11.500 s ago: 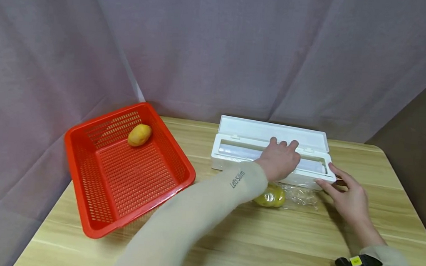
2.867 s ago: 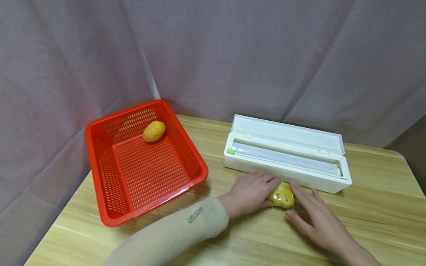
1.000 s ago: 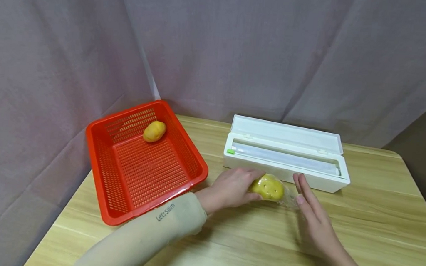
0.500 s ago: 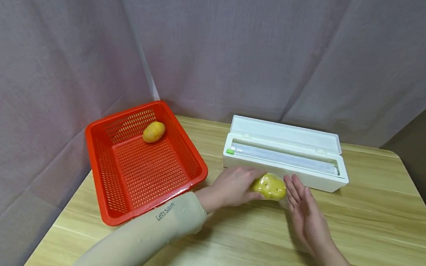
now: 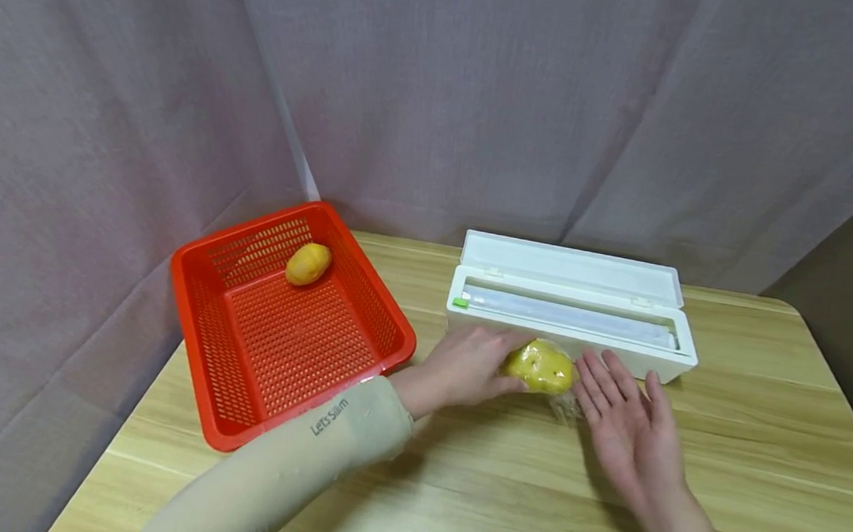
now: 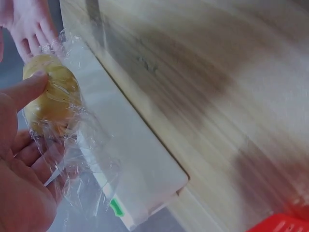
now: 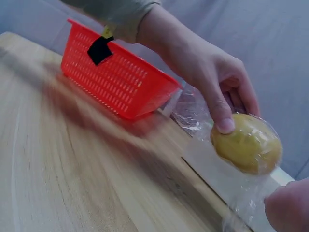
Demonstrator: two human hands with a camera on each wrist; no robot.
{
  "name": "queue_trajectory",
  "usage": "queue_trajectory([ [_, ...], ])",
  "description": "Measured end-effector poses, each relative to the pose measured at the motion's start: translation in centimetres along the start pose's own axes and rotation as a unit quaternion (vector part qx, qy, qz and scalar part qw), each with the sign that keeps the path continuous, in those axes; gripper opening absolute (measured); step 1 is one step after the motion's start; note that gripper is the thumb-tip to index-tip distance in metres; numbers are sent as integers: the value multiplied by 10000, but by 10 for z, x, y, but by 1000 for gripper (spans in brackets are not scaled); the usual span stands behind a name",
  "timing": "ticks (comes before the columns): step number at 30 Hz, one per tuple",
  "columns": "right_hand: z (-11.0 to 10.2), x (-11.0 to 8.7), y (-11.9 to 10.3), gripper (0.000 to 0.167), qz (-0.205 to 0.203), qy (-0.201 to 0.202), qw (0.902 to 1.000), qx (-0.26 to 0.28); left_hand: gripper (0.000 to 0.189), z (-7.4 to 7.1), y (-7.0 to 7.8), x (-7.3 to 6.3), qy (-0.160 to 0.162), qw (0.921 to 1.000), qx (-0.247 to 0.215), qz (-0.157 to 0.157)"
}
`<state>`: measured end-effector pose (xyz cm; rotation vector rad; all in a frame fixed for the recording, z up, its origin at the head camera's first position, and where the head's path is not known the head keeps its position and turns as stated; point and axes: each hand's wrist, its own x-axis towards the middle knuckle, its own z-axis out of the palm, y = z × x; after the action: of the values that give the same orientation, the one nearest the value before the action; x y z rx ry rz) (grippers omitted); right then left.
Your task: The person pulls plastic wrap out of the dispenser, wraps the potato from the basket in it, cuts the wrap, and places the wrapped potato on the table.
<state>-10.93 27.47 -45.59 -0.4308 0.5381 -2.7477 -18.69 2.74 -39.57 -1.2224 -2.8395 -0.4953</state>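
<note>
My left hand (image 5: 463, 371) grips a yellow potato (image 5: 542, 367) from its left side. In the left wrist view the thumb lies on the potato and the other fingers are beneath it. Clear plastic wrap (image 6: 89, 179) covers the potato, with loose crinkled ends trailing at both sides. My right hand (image 5: 634, 441) is at the potato's right end, palm turned up and fingers extended. Its fingertips are close to the wrap; whether they touch it I cannot tell. Just behind the hands stands a white cling film dispenser (image 5: 569, 269), lid raised, a film roll (image 5: 569, 315) inside.
A red plastic basket (image 5: 200, 365) stands on the left of the wooden table (image 5: 469, 495). Inside it, near the back, lies another potato (image 5: 309, 264). A green cutter slider (image 5: 460, 302) sits at the dispenser's left end. Grey curtain (image 5: 439, 100) hangs behind the table.
Earlier my left hand was over the dispenser; then both hands were on the potato. Lately the left hand has raised it slightly, while the right hand has turned palm up.
</note>
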Motion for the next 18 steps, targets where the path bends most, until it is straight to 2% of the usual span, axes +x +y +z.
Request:
queue_trajectory([
  [2, -4, -2, -3, 66, 188, -257, 9938, 1065, 63, -2, -1, 1, 23, 9999, 97, 69],
  [4, -6, -2, -5, 72, 415, -370, 9878, 1457, 63, -4, -2, 2, 5, 9997, 202, 124],
  [10, -3, 0, -7, 74, 823, -142, 9848, 1525, 65, -7, 0, 4, -76, 9992, 312, 241],
  [14, 1, 3, -5, 73, 935, -34, 9837, 1537, 65, -6, 1, 5, -68, 9991, 261, 336],
  [18, 6, 6, -1, 78, 1002, -38, 9809, 1669, 65, -5, 2, 5, -69, 9991, 227, 347],
])
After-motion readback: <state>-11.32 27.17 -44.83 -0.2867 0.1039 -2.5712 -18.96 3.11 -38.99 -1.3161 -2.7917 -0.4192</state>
